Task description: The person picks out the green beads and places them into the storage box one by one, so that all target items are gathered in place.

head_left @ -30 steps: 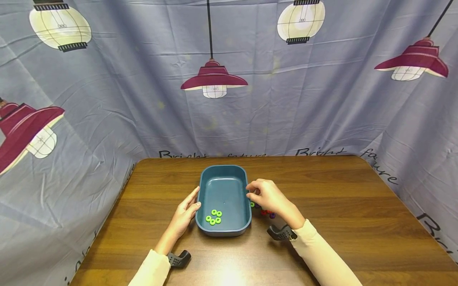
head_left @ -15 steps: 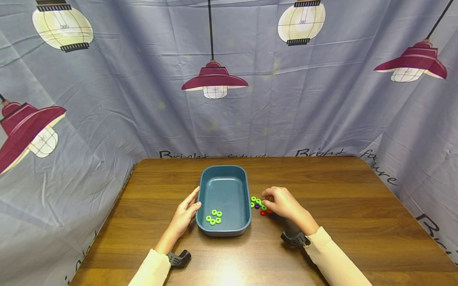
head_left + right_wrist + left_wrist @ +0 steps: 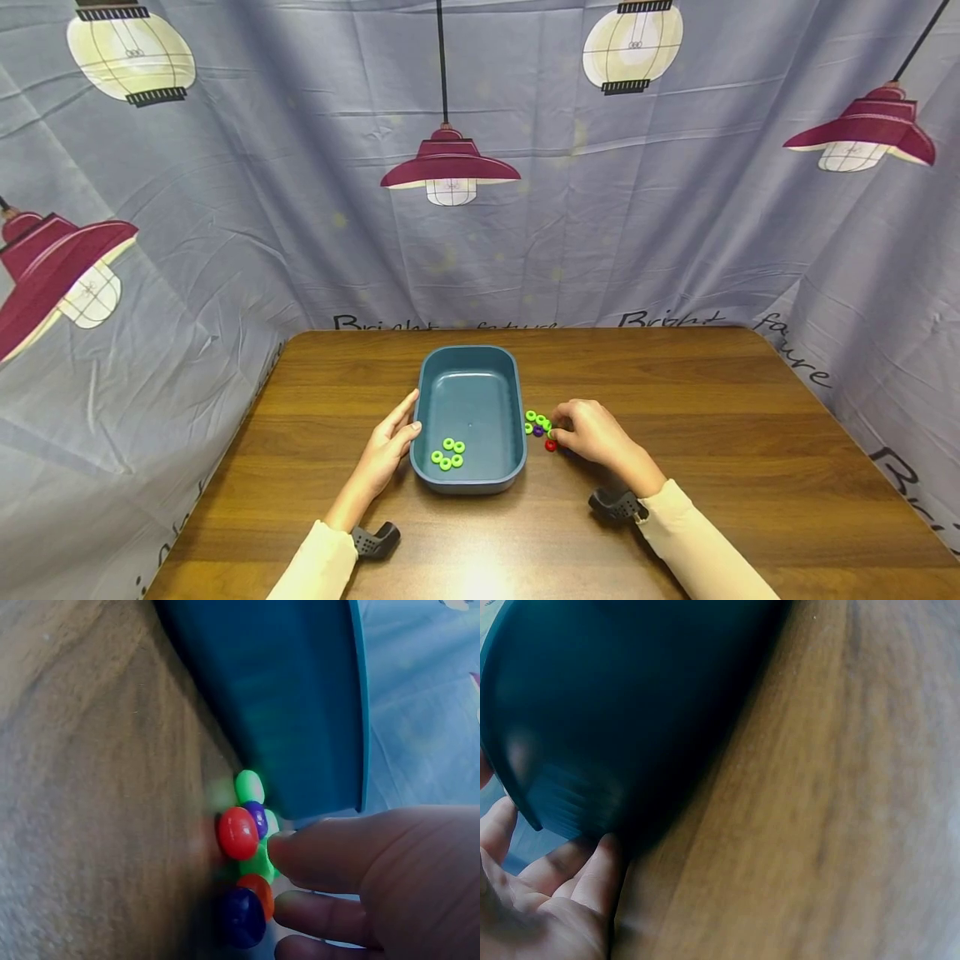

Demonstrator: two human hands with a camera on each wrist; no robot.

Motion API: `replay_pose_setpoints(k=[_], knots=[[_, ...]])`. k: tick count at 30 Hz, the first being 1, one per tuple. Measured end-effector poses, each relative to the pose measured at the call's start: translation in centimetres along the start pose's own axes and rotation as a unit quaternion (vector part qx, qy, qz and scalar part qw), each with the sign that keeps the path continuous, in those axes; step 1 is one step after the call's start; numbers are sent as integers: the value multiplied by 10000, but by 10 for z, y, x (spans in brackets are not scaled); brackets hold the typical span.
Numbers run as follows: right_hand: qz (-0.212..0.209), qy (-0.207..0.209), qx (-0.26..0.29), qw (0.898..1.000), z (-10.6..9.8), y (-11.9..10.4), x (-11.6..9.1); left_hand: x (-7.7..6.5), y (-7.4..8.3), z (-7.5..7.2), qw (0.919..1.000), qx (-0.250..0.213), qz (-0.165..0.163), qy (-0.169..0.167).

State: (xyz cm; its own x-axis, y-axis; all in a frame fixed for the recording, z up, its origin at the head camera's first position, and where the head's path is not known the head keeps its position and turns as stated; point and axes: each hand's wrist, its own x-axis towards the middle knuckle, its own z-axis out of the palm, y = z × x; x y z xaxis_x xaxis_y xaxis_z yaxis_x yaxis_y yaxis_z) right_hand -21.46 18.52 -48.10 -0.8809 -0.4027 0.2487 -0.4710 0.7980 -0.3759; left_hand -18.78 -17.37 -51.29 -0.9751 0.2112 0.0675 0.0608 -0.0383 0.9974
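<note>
Touching the left side of the box (image 3: 468, 400), the left hand (image 3: 387, 442) is held with fingers nearly straight. A red ring (image 3: 238, 834) is seen just beside the right hand (image 3: 594, 433), whose fingers are narrowly bent; whether anything is pinched cannot be told. Green rings (image 3: 249, 787) are gathered between that hand and the box; they are judged light, stiff and slick, best taken by the outer edge.

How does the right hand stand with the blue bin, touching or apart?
Apart. The head view shows a strip of table and some green rings between the right hand and the blue bin.
</note>
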Motion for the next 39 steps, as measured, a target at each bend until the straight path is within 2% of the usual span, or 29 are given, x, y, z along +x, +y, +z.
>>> replay_pose_setpoints(k=[9, 23, 32, 39], knots=[[29, -13, -385, 9993, 4, -5, -2, 0, -1, 0, 10000, 84, 3, 1], [109, -49, -486, 9987, 7, -5, -3, 0, -1, 0, 10000, 80, 15, -4], [182, 10, -342, 9992, -3, -6, -1, 1, 0, 1, 10000, -53, -1, -19], [73, 209, 39, 9997, -19, -19, 7, 0, 0, 1, 10000, 2, 3, 39]])
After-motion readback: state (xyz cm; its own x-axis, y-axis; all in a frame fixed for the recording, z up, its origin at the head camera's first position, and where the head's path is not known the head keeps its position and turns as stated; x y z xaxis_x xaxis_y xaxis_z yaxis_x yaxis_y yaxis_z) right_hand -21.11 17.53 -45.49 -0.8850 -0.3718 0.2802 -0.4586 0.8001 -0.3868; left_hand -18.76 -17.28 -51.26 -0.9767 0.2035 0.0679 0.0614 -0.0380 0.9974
